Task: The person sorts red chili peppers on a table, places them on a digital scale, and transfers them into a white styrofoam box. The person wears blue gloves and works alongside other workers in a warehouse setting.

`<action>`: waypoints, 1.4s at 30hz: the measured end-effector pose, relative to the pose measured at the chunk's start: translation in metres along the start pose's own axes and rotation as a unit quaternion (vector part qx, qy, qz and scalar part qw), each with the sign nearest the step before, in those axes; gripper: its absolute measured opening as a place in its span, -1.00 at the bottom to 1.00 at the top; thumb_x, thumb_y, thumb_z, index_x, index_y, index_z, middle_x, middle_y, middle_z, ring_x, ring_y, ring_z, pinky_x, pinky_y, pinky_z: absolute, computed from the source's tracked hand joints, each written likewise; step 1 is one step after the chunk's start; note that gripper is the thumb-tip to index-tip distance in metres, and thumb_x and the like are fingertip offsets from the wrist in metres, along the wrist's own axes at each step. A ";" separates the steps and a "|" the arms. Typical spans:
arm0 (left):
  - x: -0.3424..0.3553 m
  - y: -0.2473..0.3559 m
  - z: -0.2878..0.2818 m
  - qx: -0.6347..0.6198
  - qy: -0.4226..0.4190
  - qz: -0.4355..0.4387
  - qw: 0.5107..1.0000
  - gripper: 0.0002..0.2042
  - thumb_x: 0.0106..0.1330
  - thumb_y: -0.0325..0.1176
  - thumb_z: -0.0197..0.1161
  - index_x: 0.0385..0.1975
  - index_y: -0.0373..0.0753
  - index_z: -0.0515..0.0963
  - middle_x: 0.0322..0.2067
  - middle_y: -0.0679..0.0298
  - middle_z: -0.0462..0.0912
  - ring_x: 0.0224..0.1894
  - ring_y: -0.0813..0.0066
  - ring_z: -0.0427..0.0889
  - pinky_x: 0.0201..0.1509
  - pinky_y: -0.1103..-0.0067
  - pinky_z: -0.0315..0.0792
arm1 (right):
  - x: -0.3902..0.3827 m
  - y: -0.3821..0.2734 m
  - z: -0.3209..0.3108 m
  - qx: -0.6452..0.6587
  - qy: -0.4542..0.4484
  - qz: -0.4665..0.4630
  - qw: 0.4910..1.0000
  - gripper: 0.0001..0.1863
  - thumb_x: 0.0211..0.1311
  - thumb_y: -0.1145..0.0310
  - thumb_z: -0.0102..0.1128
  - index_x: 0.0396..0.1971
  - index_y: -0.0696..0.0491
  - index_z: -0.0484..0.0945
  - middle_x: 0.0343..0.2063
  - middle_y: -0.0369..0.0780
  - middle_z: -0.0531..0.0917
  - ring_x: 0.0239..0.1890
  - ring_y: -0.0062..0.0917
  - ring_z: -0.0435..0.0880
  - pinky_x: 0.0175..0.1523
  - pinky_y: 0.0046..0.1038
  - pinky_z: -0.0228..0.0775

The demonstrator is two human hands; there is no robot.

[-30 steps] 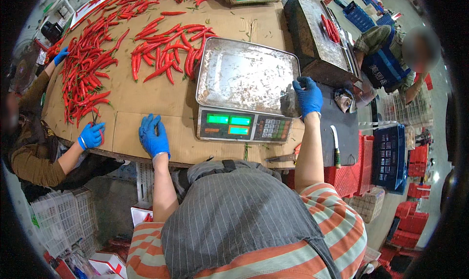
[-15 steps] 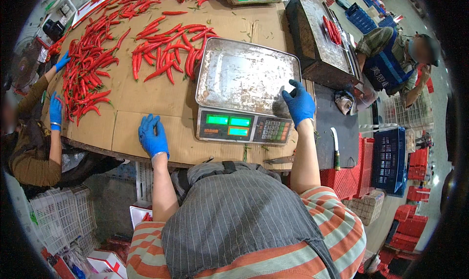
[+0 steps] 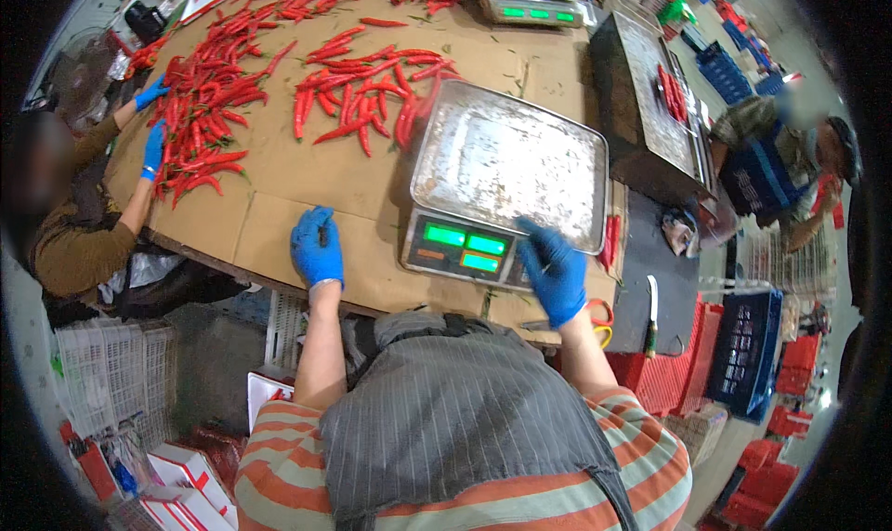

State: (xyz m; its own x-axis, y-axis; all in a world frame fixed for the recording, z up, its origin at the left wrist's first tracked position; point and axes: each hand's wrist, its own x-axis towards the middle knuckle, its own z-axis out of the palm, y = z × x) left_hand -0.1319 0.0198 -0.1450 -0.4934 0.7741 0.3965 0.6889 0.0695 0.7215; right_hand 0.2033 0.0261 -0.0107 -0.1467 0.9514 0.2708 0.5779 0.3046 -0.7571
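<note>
My left hand, in a blue glove with dark smudges, rests on the cardboard near the table's front edge. Its fingers are loosely bent and nothing shows in them. My gloved right hand, slightly blurred, is over the front right of a weighing scale and hides most of its keypad. Its fingers reach left, apart and holding nothing. The scale's worn metal pan is bare, and its green displays are lit. Red chili peppers lie left of the pan; one more red pepper lies beside its right edge.
Another person's gloved hands touch a long pepper heap at left. Scissors and a knife lie at right. A metal box and second scale stand farther back. Crates stand beyond the table's right side.
My right hand has moved from the pan's right edge down over the keypad. My left hand stays on the cardboard, its fingers more bent. The whole view has shifted, bringing scissors into sight.
</note>
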 end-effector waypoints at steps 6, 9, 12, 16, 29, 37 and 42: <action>0.078 0.041 0.048 -0.043 0.006 0.126 0.991 -0.70 0.02 -0.42 0.25 -0.18 -0.15 0.55 -0.09 0.12 0.51 -0.01 0.16 0.44 0.09 0.37 0.30 | -0.025 -0.024 0.053 0.050 -0.183 -0.024 0.981 -0.73 0.08 0.34 0.19 -0.16 -0.08 0.55 -0.56 -0.17 0.59 -0.61 -0.36 0.56 -0.50 -0.43 0.39; 0.128 0.070 0.088 0.001 -0.057 0.168 0.984 -0.65 0.03 -0.32 0.28 -0.11 -0.05 0.53 0.02 0.13 0.43 0.10 0.14 0.34 0.19 0.36 0.21 | -0.026 -0.017 0.066 0.054 -0.193 -0.080 0.976 -0.71 0.09 0.35 0.19 -0.14 -0.07 0.55 -0.54 -0.17 0.60 -0.60 -0.43 0.57 -0.49 -0.46 0.39; 0.160 0.078 0.142 0.126 -0.162 0.213 0.955 -0.56 0.06 -0.12 0.23 0.01 0.11 0.46 0.21 0.14 0.19 0.24 0.02 0.12 0.29 0.19 0.01 | -0.021 -0.013 0.065 0.045 -0.202 -0.108 0.972 -0.70 0.10 0.40 0.19 -0.10 -0.02 0.55 -0.56 -0.19 0.60 -0.63 -0.58 0.56 -0.51 -0.54 0.37; 0.188 0.091 0.195 0.254 -0.316 0.237 0.883 -0.54 0.24 -0.21 -0.05 0.18 0.31 0.21 0.33 0.29 -0.08 0.35 0.02 -0.15 0.29 -0.05 -0.23 | -0.018 -0.007 0.057 0.039 -0.205 -0.046 0.977 -0.69 0.08 0.34 0.20 -0.11 -0.11 0.54 -0.51 -0.16 0.61 -0.55 -0.34 0.60 -0.46 -0.45 0.42; 0.163 0.039 0.116 0.300 -0.309 0.329 0.841 -0.58 0.20 -0.05 0.01 0.11 0.32 0.31 0.17 0.40 0.28 0.29 0.23 0.07 0.19 -0.21 -0.31 | 0.002 0.002 0.065 0.058 -0.194 -0.048 0.978 -0.69 0.09 0.37 0.18 -0.11 -0.10 0.54 -0.54 -0.18 0.59 -0.62 -0.40 0.55 -0.52 -0.47 0.36; 0.171 0.018 0.065 0.186 -0.254 0.353 0.881 -0.77 0.13 -0.14 0.16 -0.19 0.19 0.56 0.03 0.36 0.43 0.25 0.16 0.16 0.23 -0.13 -0.28 | -0.003 0.011 0.079 0.071 -0.197 -0.080 0.975 -0.67 0.09 0.31 0.18 -0.08 -0.14 0.53 -0.64 -0.17 0.55 -0.63 -0.35 0.54 -0.53 -0.44 0.36; 0.221 0.085 0.149 0.093 -0.201 0.344 0.913 -0.65 0.10 -0.12 0.20 -0.07 0.12 0.49 0.08 0.28 0.38 0.24 0.17 0.17 0.29 0.07 -0.16 | 0.001 0.014 0.079 0.065 -0.199 -0.065 0.976 -0.66 0.09 0.28 0.18 -0.07 -0.17 0.53 -0.65 -0.18 0.54 -0.63 -0.37 0.54 -0.54 -0.43 0.35</action>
State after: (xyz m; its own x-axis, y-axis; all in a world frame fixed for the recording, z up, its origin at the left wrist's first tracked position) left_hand -0.1037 0.2905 -0.0806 0.2980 0.8409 0.4517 0.8591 -0.4425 0.2570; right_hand 0.1476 0.0350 -0.0681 -0.5271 0.8389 0.1359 0.4318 0.4021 -0.8074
